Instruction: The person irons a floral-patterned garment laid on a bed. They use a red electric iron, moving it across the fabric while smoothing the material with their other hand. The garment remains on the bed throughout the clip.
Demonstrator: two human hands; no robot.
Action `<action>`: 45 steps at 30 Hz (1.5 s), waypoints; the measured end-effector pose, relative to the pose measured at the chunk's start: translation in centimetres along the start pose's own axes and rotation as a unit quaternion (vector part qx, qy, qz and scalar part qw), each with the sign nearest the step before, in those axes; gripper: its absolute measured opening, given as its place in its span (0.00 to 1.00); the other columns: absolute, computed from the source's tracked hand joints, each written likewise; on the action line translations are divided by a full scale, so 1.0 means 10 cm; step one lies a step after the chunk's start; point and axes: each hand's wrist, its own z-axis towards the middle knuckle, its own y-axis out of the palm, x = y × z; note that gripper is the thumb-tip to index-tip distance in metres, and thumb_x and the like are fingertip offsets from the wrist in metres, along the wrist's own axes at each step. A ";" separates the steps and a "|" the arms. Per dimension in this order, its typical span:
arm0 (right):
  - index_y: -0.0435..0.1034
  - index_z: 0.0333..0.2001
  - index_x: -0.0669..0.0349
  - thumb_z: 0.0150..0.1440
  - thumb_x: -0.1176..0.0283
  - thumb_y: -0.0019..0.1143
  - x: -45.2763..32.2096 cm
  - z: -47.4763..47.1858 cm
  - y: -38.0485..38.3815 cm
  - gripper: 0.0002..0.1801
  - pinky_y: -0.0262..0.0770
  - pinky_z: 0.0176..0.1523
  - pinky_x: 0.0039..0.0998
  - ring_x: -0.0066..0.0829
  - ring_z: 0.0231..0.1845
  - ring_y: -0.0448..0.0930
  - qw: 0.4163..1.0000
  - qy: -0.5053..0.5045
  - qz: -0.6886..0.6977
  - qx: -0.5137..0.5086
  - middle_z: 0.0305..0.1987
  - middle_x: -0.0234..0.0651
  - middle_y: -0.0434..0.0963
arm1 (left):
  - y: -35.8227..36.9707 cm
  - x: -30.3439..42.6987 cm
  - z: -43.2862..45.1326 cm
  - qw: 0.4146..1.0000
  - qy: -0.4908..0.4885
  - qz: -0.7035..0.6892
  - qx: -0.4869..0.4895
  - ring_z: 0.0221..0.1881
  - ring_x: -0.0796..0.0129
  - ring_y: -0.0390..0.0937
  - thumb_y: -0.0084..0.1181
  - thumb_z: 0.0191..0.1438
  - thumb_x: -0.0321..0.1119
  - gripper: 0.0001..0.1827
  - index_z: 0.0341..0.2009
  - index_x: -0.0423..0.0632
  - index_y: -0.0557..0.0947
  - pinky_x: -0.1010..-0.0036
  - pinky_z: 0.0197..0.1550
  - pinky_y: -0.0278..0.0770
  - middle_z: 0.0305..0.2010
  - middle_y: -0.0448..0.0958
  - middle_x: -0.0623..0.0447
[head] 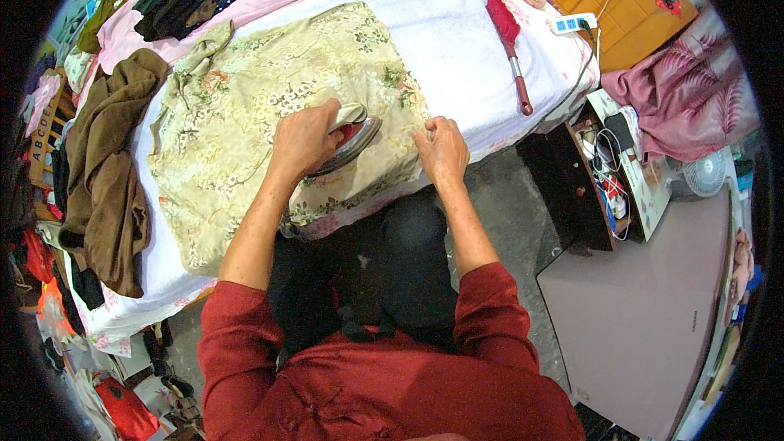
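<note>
My left hand (pixel 306 138) is wrapped around the handle of a clothes iron (pixel 355 141), whose soleplate rests on a beige floral cloth (pixel 257 92). Leaves, blossoms and a few orange flowers pattern this cloth, which lies spread over a white towel-like cover (pixel 441 43). At the cloth's right edge, my right hand (pixel 446 152) has its thumb and fingers curled in on the border. The cloth's far left corner is bunched. Part of the iron is hidden behind my left hand.
A brown garment (pixel 113 165) lies crumpled at the left, with piled clothes (pixel 190 0) behind it. A red-handled brush (pixel 511 55) and a power strip (pixel 572 23) lie to the right. Beyond the bed's right edge stand an open drawer (pixel 612 196) of cables and a small fan (pixel 704 174).
</note>
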 end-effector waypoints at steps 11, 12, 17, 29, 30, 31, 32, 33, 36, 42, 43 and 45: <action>0.69 0.31 0.58 0.55 0.65 0.59 0.00 0.09 0.02 0.10 0.72 0.40 0.48 0.49 0.37 0.76 0.998 0.019 -0.014 -0.050 0.34 0.42 0.72 | 0.04 -0.06 -0.01 1.000 0.013 -0.005 0.012 0.37 0.41 0.79 0.62 0.53 0.44 0.16 0.37 0.46 0.75 0.51 0.39 0.74 0.30 0.80 0.40; 0.69 0.31 0.59 0.56 0.65 0.58 0.02 0.10 0.04 0.10 0.71 0.40 0.48 0.50 0.37 0.76 0.999 0.019 -0.005 -0.042 0.34 0.43 0.72 | 0.04 -0.08 0.00 1.000 0.016 -0.010 0.004 0.37 0.42 0.79 0.62 0.52 0.45 0.18 0.38 0.47 0.75 0.51 0.39 0.74 0.31 0.80 0.40; 0.67 0.29 0.62 0.56 0.68 0.53 0.14 0.14 0.13 0.09 0.70 0.40 0.48 0.50 0.36 0.75 1.000 0.013 0.021 -0.017 0.31 0.43 0.71 | 0.05 -0.02 0.04 0.999 0.025 -0.035 -0.016 0.38 0.42 0.79 0.62 0.53 0.49 0.19 0.39 0.49 0.76 0.51 0.39 0.73 0.32 0.80 0.40; 0.68 0.29 0.63 0.58 0.68 0.51 0.17 0.13 0.15 0.09 0.71 0.40 0.49 0.52 0.36 0.75 0.999 0.024 0.039 -0.003 0.34 0.47 0.74 | 0.21 0.20 0.25 1.000 0.010 -0.016 0.015 0.38 0.40 0.79 0.60 0.55 0.48 0.19 0.40 0.47 0.73 0.49 0.37 0.73 0.32 0.80 0.39; 0.68 0.29 0.63 0.58 0.68 0.51 0.15 0.13 0.14 0.09 0.71 0.40 0.49 0.52 0.36 0.76 0.999 0.025 0.038 -0.002 0.34 0.47 0.74 | 0.20 0.21 0.22 1.000 0.000 -0.017 0.015 0.38 0.40 0.79 0.60 0.55 0.48 0.19 0.40 0.47 0.73 0.49 0.37 0.73 0.32 0.80 0.39; 0.69 0.30 0.63 0.58 0.68 0.51 0.13 0.13 0.12 0.09 0.72 0.41 0.49 0.53 0.36 0.76 0.999 0.030 0.015 -0.014 0.35 0.47 0.74 | 0.19 0.22 0.19 1.000 -0.010 -0.018 0.016 0.38 0.40 0.79 0.60 0.55 0.47 0.18 0.39 0.47 0.73 0.49 0.37 0.73 0.31 0.80 0.39; 0.69 0.30 0.62 0.58 0.68 0.52 0.11 0.12 0.10 0.09 0.72 0.41 0.49 0.53 0.37 0.77 0.999 0.034 -0.008 -0.026 0.36 0.47 0.75 | 0.20 0.22 0.15 0.999 -0.012 -0.025 0.028 0.37 0.40 0.79 0.60 0.55 0.47 0.18 0.39 0.47 0.73 0.49 0.37 0.73 0.31 0.80 0.39; 0.69 0.30 0.62 0.58 0.67 0.52 0.09 0.11 0.08 0.09 0.72 0.41 0.49 0.53 0.37 0.77 0.998 0.038 -0.029 -0.036 0.37 0.47 0.75 | 0.21 0.20 0.11 0.999 -0.014 -0.032 0.042 0.37 0.40 0.79 0.60 0.55 0.47 0.18 0.39 0.47 0.73 0.49 0.36 0.73 0.31 0.80 0.39; 0.66 0.26 0.61 0.58 0.64 0.55 0.11 0.13 0.06 0.13 0.68 0.36 0.46 0.47 0.31 0.75 0.998 -0.011 -0.049 -0.024 0.29 0.43 0.72 | 0.16 0.21 0.03 0.998 -0.024 -0.026 0.049 0.35 0.41 0.80 0.62 0.52 0.39 0.15 0.38 0.46 0.74 0.50 0.35 0.74 0.29 0.80 0.40; 0.74 0.31 0.60 0.58 0.60 0.57 -0.09 0.31 0.00 0.13 0.70 0.40 0.51 0.46 0.37 0.80 0.989 -0.061 -0.125 -0.047 0.36 0.41 0.78 | 0.12 0.10 0.01 0.999 -0.039 -0.008 0.003 0.35 0.39 0.79 0.62 0.53 0.44 0.18 0.39 0.46 0.74 0.49 0.35 0.73 0.29 0.80 0.38; 0.75 0.31 0.59 0.57 0.60 0.57 -0.11 0.35 0.03 0.13 0.69 0.40 0.51 0.45 0.37 0.79 0.988 -0.071 -0.129 -0.033 0.36 0.41 0.78 | 0.10 0.11 0.01 0.999 -0.042 -0.009 -0.003 0.35 0.39 0.79 0.63 0.53 0.44 0.18 0.39 0.46 0.74 0.49 0.35 0.73 0.29 0.80 0.38; 0.75 0.29 0.59 0.56 0.60 0.58 -0.15 0.45 0.11 0.13 0.68 0.41 0.51 0.44 0.38 0.79 0.986 -0.091 -0.139 -0.005 0.36 0.40 0.78 | 0.09 0.08 0.00 0.999 -0.038 -0.020 -0.001 0.35 0.39 0.79 0.63 0.52 0.45 0.18 0.39 0.46 0.75 0.49 0.36 0.74 0.29 0.80 0.38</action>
